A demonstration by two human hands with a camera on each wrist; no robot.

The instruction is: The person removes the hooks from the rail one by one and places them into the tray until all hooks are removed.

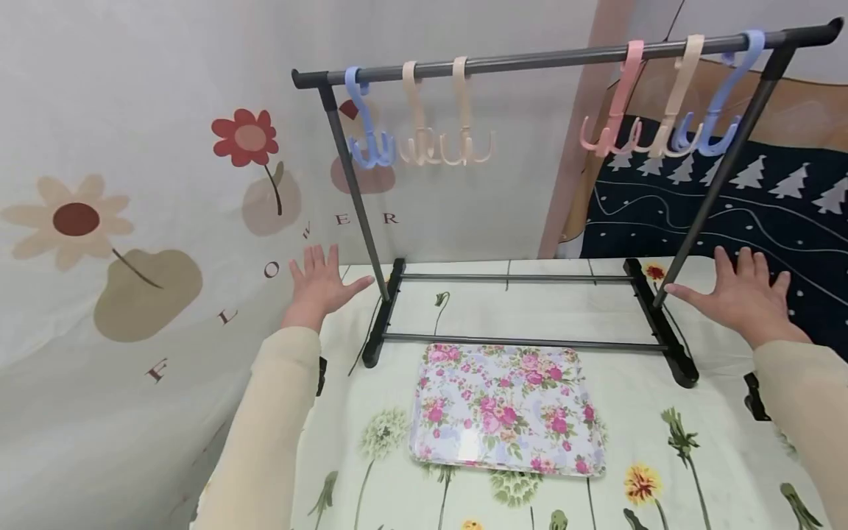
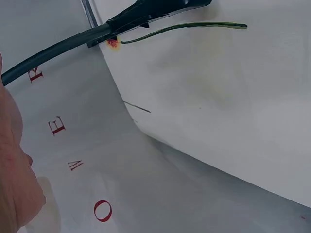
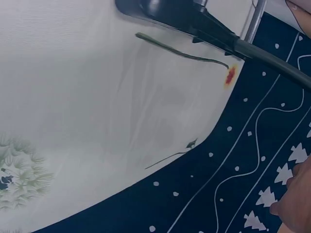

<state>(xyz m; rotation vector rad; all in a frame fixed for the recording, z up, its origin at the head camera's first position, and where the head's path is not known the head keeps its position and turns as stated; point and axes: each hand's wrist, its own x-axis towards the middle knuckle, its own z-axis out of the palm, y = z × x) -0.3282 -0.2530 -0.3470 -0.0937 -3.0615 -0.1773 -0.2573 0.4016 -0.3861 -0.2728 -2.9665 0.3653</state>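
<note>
Left hand [image 1: 319, 288] (centre left) and right hand [image 1: 745, 298] (centre right), both spread, flank the garment rack [image 1: 530, 61], probably light and stiff; its uprights [image 1: 354, 185] offer the surest hold.

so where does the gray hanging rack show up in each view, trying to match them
Head: the whole gray hanging rack spans from upper middle to upper right.
Left wrist: only part, at the top left to top middle: black left foot and left upright.
Right wrist: only part, at the top middle to upper right: black right foot and right upright.
Shared landmark: the flower-print tablecloth under it.
</note>
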